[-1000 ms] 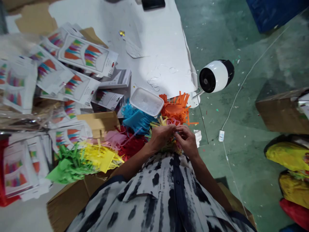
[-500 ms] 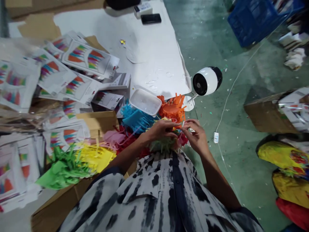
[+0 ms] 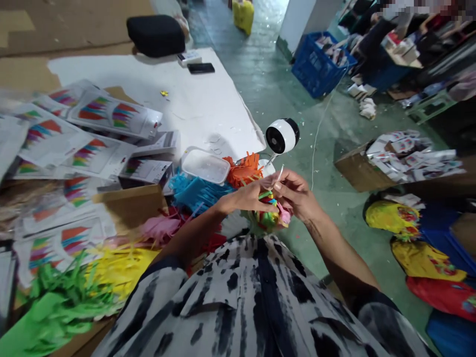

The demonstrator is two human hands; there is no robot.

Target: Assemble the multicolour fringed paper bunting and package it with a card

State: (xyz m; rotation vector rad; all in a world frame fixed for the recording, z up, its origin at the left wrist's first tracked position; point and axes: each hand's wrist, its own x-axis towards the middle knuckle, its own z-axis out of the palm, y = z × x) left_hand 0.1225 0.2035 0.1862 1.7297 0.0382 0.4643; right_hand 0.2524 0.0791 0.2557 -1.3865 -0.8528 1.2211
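My two hands meet in front of my shirt, over a bundle of coloured paper tassels (image 3: 270, 218) in green, yellow, blue and pink. My right hand (image 3: 297, 194) pinches a thin white strip (image 3: 281, 172) between thumb and fingertips, its end pointing up. From the other side, my left hand (image 3: 245, 196) reaches in, thumb below and fingers above, with coloured paper between them. Its fingertips are partly hidden near the strip. Close by on the table edge lie blue fringed paper (image 3: 203, 193), orange fringed paper (image 3: 243, 171) and a white plastic tray (image 3: 206, 166).
A small black-and-white fan (image 3: 282, 135) stands at the table corner. Printed packages (image 3: 107, 114) are piled left, above yellow (image 3: 119, 267) and green fringed paper (image 3: 55, 302). A phone (image 3: 201, 68) lies at the back. On the floor right are a filled carton (image 3: 353, 166) and a blue crate (image 3: 316, 69).
The view has tilted up and shifted right, showing more floor. My hands have drawn closer together. The white strip now points upward, and more of the coloured tassels shows between my hands.
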